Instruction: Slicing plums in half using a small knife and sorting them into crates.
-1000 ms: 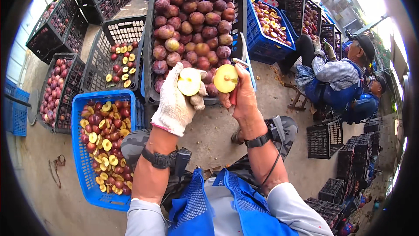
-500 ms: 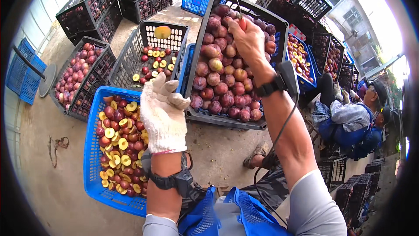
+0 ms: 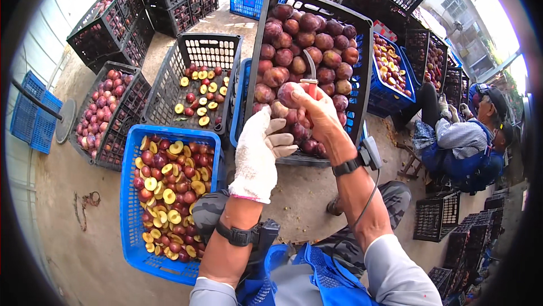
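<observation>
In my right hand (image 3: 322, 110) is a small curved knife (image 3: 310, 68) with a red handle, its blade pointing up and away from me. A plum (image 3: 288, 95) sits against that hand's thumb, over the heaped plums; whether the fingers grip it is partly hidden. My left hand (image 3: 263, 142), in a white knit glove, is open beside it, palm toward the right hand, fingers spread. Both hands are over the near end of a tilted black crate (image 3: 314, 3) full of whole plums.
At the left stands a blue basket (image 3: 127, 215) of halved plums. Behind it a black crate (image 3: 161, 93) holds a few halves, beside another crate (image 3: 141, 102) of whole plums. Stacked crates (image 3: 113, 26) line the back. A co-worker (image 3: 461, 142) sits at the right near a blue basket (image 3: 382, 99).
My right hand has come back toward me from the crate's far end, with a plum at its thumb. My left hand has moved right to meet it. The airborne plum half is gone from view.
</observation>
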Demonstrator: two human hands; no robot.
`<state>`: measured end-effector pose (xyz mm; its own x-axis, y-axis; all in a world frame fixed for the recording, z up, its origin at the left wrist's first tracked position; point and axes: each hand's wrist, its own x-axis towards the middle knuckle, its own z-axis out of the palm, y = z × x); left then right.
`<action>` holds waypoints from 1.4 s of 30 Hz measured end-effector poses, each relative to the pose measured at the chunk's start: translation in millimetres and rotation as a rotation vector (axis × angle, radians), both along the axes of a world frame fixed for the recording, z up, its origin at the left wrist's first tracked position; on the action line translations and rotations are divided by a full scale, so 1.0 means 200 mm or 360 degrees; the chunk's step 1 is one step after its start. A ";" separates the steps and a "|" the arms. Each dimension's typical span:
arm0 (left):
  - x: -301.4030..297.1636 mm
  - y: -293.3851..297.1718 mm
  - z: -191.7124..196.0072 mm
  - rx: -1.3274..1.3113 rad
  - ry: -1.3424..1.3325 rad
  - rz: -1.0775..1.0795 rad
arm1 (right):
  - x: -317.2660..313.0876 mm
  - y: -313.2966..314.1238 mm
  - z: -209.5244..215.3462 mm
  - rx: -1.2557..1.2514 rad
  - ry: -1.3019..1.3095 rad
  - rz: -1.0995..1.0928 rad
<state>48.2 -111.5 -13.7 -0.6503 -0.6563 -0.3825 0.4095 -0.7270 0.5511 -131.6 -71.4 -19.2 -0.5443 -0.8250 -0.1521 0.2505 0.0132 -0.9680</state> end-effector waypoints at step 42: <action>-0.17 0.27 0.02 -0.0317 0.0334 -0.0247 | 0.24 0.69 0.33 0.0331 0.0088 0.0556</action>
